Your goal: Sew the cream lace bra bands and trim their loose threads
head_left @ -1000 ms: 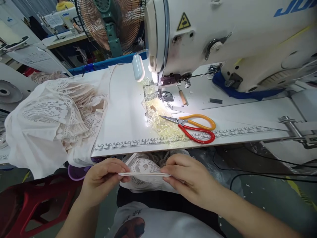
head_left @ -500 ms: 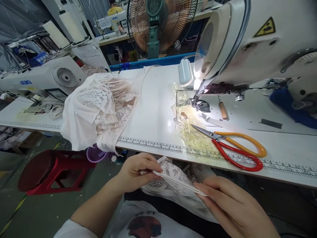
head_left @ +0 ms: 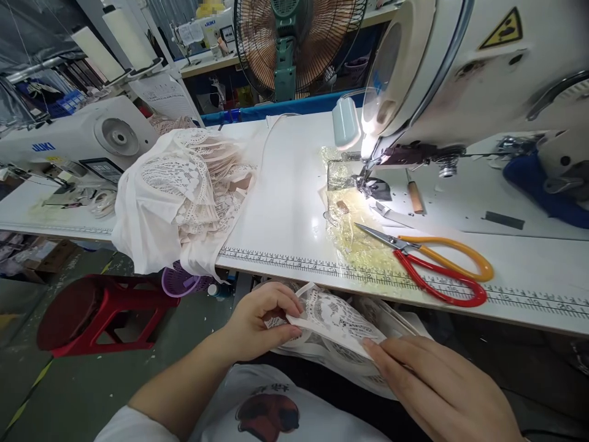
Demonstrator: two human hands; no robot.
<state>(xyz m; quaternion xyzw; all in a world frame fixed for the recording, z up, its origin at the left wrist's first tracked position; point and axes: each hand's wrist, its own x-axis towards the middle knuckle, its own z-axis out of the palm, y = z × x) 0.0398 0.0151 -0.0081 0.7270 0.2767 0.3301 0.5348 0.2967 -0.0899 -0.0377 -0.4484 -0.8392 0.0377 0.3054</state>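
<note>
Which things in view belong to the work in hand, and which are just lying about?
Belongs to the work:
- lace piece, held by left hand and right hand
- probably lace pile, of similar material
- perhaps scissors and near sewing machine, both untouched

Apparently just about:
- fan
- red stool
- purple basket

White short-sleeved shirt [head_left: 324,420], red-and-black front print [head_left: 268,415], black lower garment [head_left: 329,387]

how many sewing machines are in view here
3: a near machine at upper right, a left machine by the picture's left edge, and a background machine left of the fan. Others may be hidden.
</note>
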